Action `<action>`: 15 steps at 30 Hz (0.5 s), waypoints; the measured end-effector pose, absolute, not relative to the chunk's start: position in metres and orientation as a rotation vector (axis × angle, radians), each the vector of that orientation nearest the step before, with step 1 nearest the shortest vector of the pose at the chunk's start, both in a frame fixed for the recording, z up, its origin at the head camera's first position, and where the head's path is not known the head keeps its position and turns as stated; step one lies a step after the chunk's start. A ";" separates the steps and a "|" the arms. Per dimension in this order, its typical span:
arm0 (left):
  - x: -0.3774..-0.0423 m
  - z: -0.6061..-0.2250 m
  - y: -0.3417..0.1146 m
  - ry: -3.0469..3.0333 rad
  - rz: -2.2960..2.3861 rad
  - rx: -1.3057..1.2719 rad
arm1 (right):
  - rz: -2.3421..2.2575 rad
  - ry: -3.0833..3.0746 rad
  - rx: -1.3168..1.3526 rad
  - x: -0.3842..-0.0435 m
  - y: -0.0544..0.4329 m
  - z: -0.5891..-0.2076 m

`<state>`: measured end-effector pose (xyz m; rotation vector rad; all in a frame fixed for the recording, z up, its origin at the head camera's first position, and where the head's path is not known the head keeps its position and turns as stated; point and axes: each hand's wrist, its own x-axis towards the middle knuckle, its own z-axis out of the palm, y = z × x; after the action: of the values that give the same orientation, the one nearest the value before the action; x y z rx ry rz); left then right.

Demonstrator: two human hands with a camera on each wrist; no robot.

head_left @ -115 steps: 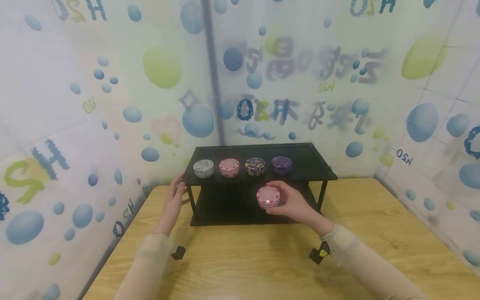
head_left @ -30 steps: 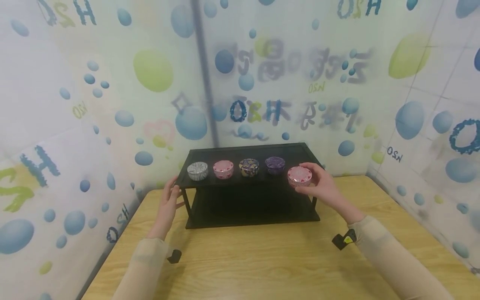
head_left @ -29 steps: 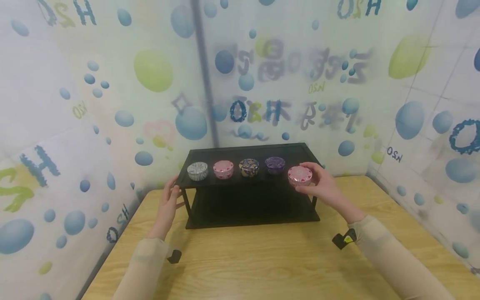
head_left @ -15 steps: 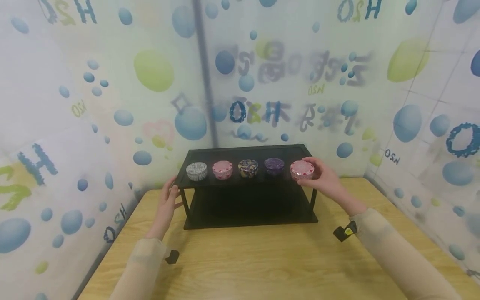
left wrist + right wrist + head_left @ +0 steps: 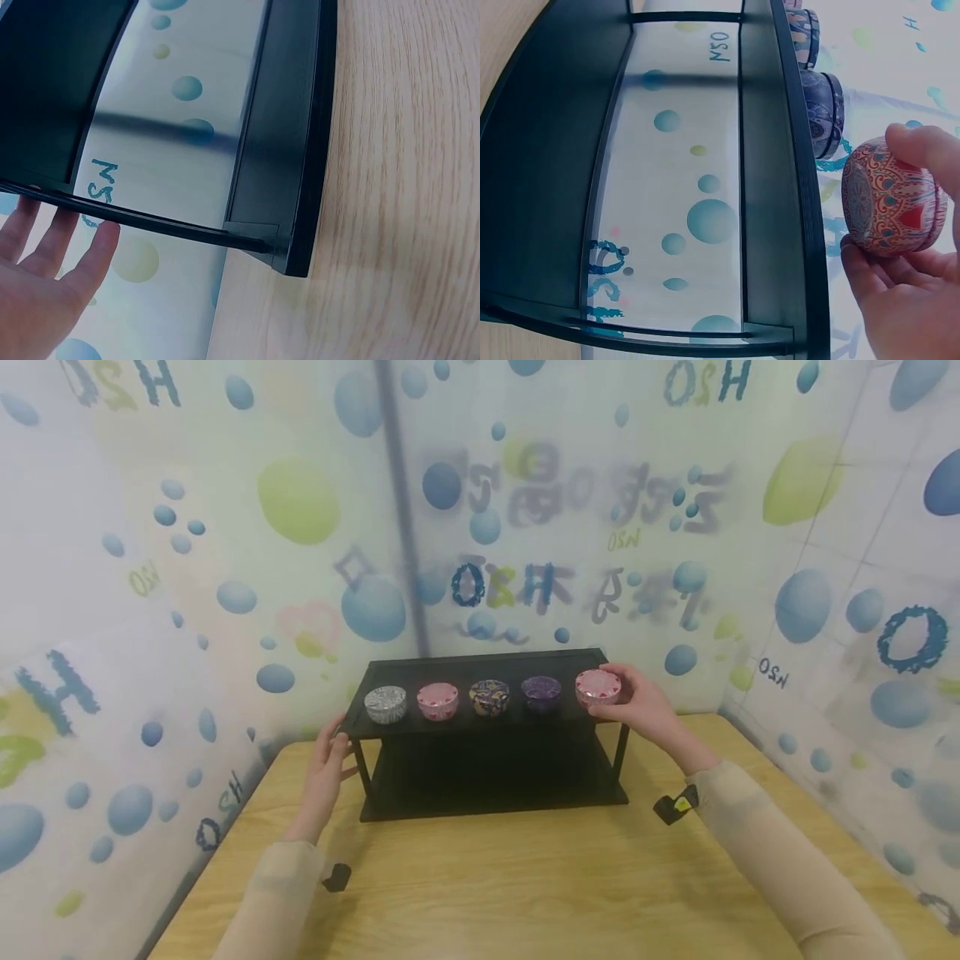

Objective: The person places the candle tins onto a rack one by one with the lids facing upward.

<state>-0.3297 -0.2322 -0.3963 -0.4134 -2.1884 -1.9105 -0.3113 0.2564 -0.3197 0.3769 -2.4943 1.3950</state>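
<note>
My right hand (image 5: 647, 706) holds a round pink tin (image 5: 597, 687) with red hearts between thumb and fingers, at the right end of the black rack's top shelf (image 5: 480, 670). The right wrist view shows this patterned tin (image 5: 892, 196) tipped and apart from the shelf edge. To its left on the shelf stand a purple tin (image 5: 542, 693), a dark blue and yellow tin (image 5: 489, 697), a second pink tin (image 5: 437, 701) and a silver-white tin (image 5: 386, 704). My left hand (image 5: 322, 781) touches the rack's left end, its fingertips (image 5: 107, 234) against the black side bar.
The rack's lower shelf (image 5: 487, 777) lies under the top one, on a wooden table (image 5: 480, 877). Behind and at both sides hang patterned curtains (image 5: 300, 593). A small black device (image 5: 675, 806) sits at my right wrist, another (image 5: 337, 877) at my left.
From in front of the rack, my right hand has carried the pink tin rightward and up, then farther back over the shelf's right end. My left hand has stayed at the rack's left end.
</note>
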 end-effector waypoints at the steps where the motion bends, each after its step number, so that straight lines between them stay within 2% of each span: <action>1: -0.332 -0.398 -0.234 -2.188 -1.905 -0.410 | 1.388 -2.498 0.378 -0.312 0.256 -0.319; 15: -0.339 -0.406 -0.237 -2.200 -1.852 -0.417 | 1.307 -2.561 0.391 -0.328 0.259 -0.314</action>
<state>-0.3388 -0.2372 -0.4057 -0.4169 -2.1996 -1.8524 -0.3276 0.2594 -0.3143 0.3910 -2.5614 1.3067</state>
